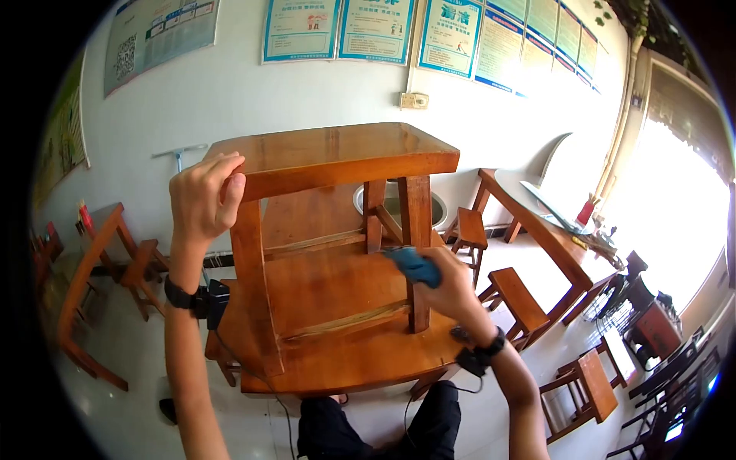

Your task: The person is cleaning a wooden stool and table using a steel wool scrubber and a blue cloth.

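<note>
A wooden bench [337,149] stands upright on top of a wooden table [345,368]. My left hand [205,198] rests on the bench's near left corner, fingers over its top edge, holding it. My right hand [448,287] is closed round a blue cloth [416,267], beside the bench's right front leg [416,215]. Part of the cloth is blurred. Each wrist wears a black band with a small device and a cable.
Behind the bench is a round metal basin [438,208]. Wooden stools [521,307] and another table [529,222] stand at the right. A table frame [92,253] and a stool [142,272] are at the left. Posters [376,31] hang on the wall.
</note>
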The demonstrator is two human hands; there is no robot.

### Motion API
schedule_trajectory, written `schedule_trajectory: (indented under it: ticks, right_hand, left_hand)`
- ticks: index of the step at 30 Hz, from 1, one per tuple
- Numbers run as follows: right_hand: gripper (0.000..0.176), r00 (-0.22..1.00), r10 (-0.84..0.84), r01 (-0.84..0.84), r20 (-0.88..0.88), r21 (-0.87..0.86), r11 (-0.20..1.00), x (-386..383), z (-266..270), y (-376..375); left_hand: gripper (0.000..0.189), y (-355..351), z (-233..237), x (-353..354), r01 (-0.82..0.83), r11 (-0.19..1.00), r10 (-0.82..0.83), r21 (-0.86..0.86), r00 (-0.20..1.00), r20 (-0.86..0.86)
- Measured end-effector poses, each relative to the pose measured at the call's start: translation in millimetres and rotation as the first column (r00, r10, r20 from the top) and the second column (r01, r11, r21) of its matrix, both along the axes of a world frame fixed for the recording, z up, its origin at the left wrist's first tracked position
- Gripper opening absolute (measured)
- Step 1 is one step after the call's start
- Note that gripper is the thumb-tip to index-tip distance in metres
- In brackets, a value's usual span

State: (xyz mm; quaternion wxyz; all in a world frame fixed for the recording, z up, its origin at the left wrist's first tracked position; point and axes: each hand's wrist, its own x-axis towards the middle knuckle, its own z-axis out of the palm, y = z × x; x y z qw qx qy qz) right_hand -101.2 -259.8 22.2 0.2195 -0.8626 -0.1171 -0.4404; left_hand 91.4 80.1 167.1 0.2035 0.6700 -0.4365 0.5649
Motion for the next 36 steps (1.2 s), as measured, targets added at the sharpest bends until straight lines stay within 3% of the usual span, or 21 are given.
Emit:
schedule_trajectory:
  ticks: [2,4,5,6,8,10,11,12,16,17,18,20,21,25,27,32,34,36]
  right_hand:
    - [0.054,0.979,-0.097,0.116,-0.178,0.096,0.989,-29.6,-0.7,-43.0]
    - [0.056,0.959,-0.052,0.164,-0.278,0.397,0.903,-48.6,-20.1,-90.2]
    - [0.061,0.943,-0.073,0.214,-0.323,0.428,0.878,-52.1,-37.2,-122.0]
    - [0.056,0.938,-0.141,0.264,-0.316,0.389,0.883,-54.8,-47.5,-142.0]
    - [0.045,0.863,-0.182,0.375,-0.471,0.357,0.855,-53.9,-77.5,-174.2]
    - [0.042,0.737,-0.133,0.362,-0.662,0.221,0.906,-51.4,-110.9,-189.0]
    - [0.046,0.667,-0.166,0.351,-0.726,0.11,0.93,-44.9,-144.8,-202.5]
    - [0.049,0.457,-0.385,0.336,-0.802,-0.245,0.91,-49.2,-144.7,-188.1]
    - [0.048,0.757,-0.537,0.473,-0.372,-0.255,0.843,-64.7,-182.1,-193.9]
    - [0.04,0.82,-0.444,0.431,-0.36,-0.122,0.894,-72.6,-178.2,-195.0]
    - [0.034,0.839,-0.422,0.402,-0.343,-0.13,0.906,-83.2,-167.1,-184.9]
    - [0.036,0.778,-0.289,0.325,-0.557,-0.037,0.945,-104.6,-164.5,-171.6]
    - [0.036,0.827,-0.232,0.2,-0.512,-0.117,0.973,-113.8,-172.4,-167.3]
    - [0.036,0.85,-0.291,0.279,-0.44,-0.093,0.956,-130.9,-193.4,-141.8]
    - [0.035,0.859,-0.427,0.381,-0.284,-0.202,0.902,-132.3,-191.7,-129.4]
    - [0.029,0.896,-0.391,0.307,-0.21,-0.345,0.887,-129.1,-200.8,-129.0]
    - [0.025,0.954,-0.237,0.227,-0.186,-0.073,0.971,-125.6,-201.3,-129.6]
    - [0.018,0.955,-0.219,0.222,-0.199,-0.011,0.975,-128.0,-201.2,-135.5]
  left_hand:
    - [0.038,-0.7,0.1,-0.8,0.01,1.0,-0.01,0.005,1.0,-0.008]
    - [0.039,-0.9,-1.4,2.5,0.004,1.0,-0.004,-0.002,1.0,0.012]
    - [0.041,-0.8,-1.0,5.0,-0.002,1.0,0.002,0.004,0.999,0.04]
    - [0.041,-0.5,-0.2,6.7,0.0,1.0,0.0,0.005,0.999,0.039]
    - [0.045,0.7,-1.5,6.9,-0.031,0.999,0.03,0.015,0.999,0.038]
    - [0.048,2.7,-2.7,5.2,-0.058,0.998,0.057,0.035,0.998,0.016]
    - [0.047,3.5,-2.3,5.0,-0.062,0.997,0.062,0.045,0.998,0.011]
    - [0.047,3.4,-0.6,5.0,-0.067,0.996,0.066,0.058,0.998,0.01]
    - [0.047,1.8,-0.1,5.1,-0.05,0.996,0.05,0.07,0.999,0.011]
    - [0.046,1.6,0.1,3.9,-0.055,0.996,0.055,0.067,0.998,0.001]
    - [0.045,1.4,-0.1,3.1,-0.061,0.996,0.062,0.062,0.998,-0.008]
    - [0.04,-0.3,-0.3,-0.1,-0.094,0.994,0.092,0.056,0.995,0.03]
    - [0.037,-1.6,0.0,-3.0,-0.109,0.993,0.107,0.046,0.994,0.024]
    - [0.032,-4.6,0.6,-2.9,-0.133,0.99,0.131,0.044,0.99,0.043]
    - [0.032,-6.0,-0.1,-4.3,-0.136,0.99,0.134,0.045,0.99,0.037]
    - [0.032,-4.4,0.5,-2.9,-0.116,0.992,0.116,0.049,0.993,0.011]
    - [0.033,-4.7,0.7,-3.6,-0.124,0.991,0.123,0.046,0.992,0.02]
    - [0.033,-5.3,0.7,-4.9,-0.13,0.991,0.129,0.045,0.991,0.023]
